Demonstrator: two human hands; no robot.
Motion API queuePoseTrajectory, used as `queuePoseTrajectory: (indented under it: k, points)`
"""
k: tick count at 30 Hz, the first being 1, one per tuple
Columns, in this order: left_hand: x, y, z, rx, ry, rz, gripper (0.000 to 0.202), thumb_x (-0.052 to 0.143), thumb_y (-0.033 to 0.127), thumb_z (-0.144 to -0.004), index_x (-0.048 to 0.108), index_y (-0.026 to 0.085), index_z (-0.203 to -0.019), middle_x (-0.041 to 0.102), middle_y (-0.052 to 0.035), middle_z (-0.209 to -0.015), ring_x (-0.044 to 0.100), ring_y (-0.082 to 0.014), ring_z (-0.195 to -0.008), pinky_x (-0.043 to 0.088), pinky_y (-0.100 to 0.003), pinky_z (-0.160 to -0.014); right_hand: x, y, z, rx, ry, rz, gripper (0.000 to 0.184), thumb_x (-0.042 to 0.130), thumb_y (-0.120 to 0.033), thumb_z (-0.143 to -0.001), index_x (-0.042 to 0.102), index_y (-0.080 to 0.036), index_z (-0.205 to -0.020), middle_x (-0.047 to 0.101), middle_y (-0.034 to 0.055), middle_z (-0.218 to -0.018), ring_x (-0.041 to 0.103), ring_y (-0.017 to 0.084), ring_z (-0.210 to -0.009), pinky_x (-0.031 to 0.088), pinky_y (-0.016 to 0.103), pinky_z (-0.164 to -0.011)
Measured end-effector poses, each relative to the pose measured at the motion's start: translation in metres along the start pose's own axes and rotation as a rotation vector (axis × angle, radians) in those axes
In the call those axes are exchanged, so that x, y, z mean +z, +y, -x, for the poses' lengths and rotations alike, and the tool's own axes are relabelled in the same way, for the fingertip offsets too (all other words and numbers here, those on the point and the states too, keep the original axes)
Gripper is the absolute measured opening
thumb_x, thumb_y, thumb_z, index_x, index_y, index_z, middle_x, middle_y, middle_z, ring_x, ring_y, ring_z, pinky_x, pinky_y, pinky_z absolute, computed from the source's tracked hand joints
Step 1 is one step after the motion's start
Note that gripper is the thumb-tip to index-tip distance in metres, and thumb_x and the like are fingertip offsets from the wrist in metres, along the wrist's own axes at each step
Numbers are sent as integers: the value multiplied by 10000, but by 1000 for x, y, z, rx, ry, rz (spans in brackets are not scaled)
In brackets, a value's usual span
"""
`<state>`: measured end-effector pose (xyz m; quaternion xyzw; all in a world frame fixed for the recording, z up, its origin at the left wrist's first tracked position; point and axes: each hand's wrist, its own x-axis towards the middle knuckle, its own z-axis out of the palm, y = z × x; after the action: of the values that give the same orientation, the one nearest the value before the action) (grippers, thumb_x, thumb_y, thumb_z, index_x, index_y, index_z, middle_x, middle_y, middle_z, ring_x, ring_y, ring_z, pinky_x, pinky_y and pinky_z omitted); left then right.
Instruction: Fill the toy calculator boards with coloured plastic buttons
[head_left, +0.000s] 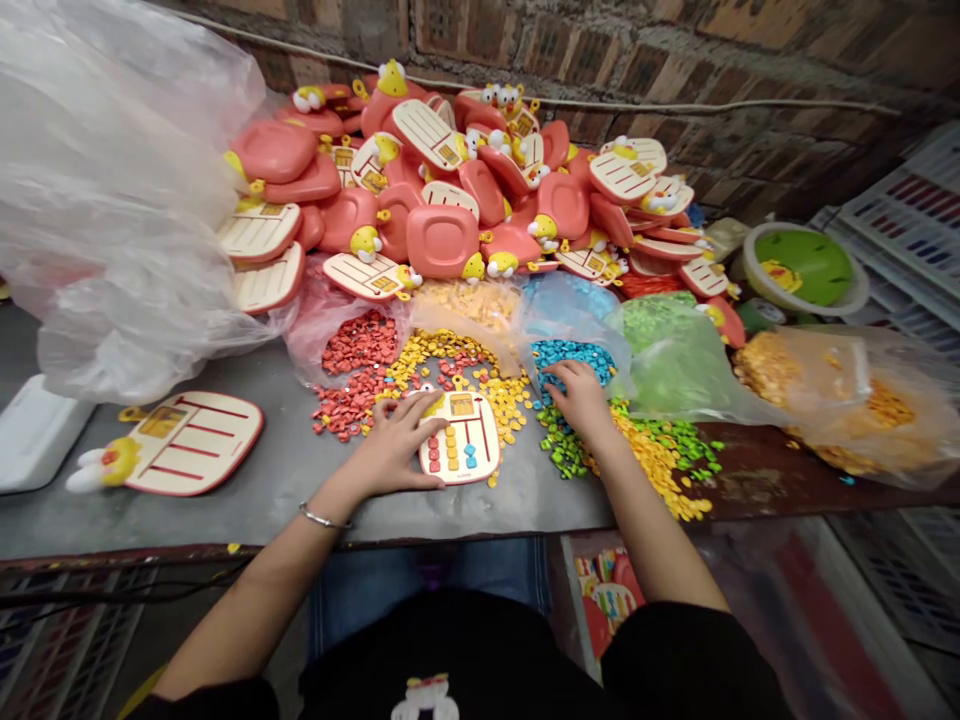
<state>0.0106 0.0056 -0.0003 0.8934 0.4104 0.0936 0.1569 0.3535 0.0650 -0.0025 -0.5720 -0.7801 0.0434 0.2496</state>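
Along a grey metal worktable (285, 495) set against a rough brick wall (675, 50):

- Back of table: a loose heap of coral-pink plastic toy boards with yellow chick heads (442, 170).
- Far left: a crumpled clear polythene sheet (97, 210) bulging over the table, blocking part of the view; nearby, a white plastic tray (34, 432) and a separate cream-faced chick toy board (176, 445), lying flat.
- Far right: a round green-and-white plastic basin (799, 268) and a bulging clear bag of orange pieces (847, 400).
- Centre: loose red plastic pieces (360, 342), loose yellow plastic pieces (502, 400) and loose green plastic pieces (562, 450), in spreading piles.
- Under the hands: a cream-faced toy board with red lines (472, 470), lying flat amid the yellow pieces, with a few coloured pieces set on it in short columns.
- Left hand (394, 447), wearing a thin silver bangle (324, 517): fingers spread, lying across the board's left edge, pinching nothing.
- Right hand (577, 395): fingers curved and slightly apart, tips touching a pile of loose blue plastic pieces (574, 358), well beside the board; whether they pinch a piece cannot be told.
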Motion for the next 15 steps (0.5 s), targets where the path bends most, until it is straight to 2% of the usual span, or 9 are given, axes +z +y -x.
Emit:
queuePoseTrajectory:
  k: [2,6,11,13,15]
  points:
    - [0,0,0,-4,6,17,774,659,709,-692,533,268,-1316,286,-145,-1572,266,-387,-1390,187,-539,-1031,6,4,-3,-46,-54,66,162,525,-160,-872,684,-181,-897,680,125,-914,581,289,-912,457,409,-825]
    - [0,0,0,-2,-1,30,770,658,707,-695,532,267,-1314,275,-144,-1576,262,-382,-1391,190,-540,-1032,13,0,0,-54,-10,108,196,486,-165,-901,670,-180,-967,661,121,-942,579,274,-908,456,378,-811]
    - [-1,0,0,-7,-13,19,774,652,712,-698,527,261,-1315,265,-153,-1579,249,-370,-1399,200,-529,-1023,17,1,5,-53,-122,170,174,511,-128,-877,677,-181,-887,645,116,-902,569,271,-884,452,361,-776]
    - [-1,0,-1,-4,-15,19,775,654,706,-702,522,258,-1320,269,-155,-1577,248,-367,-1401,200,-526,-1022,14,0,4,-28,-78,122,187,494,-135,-887,676,-181,-882,636,112,-886,570,266,-874,457,366,-780]
    - [-1,0,-1,1,-16,17,773,652,704,-706,524,250,-1318,269,-158,-1576,244,-367,-1405,201,-523,-1021,9,-5,3,-8,20,4,202,474,-161,-906,673,-188,-889,620,105,-888,573,258,-876,468,375,-796]
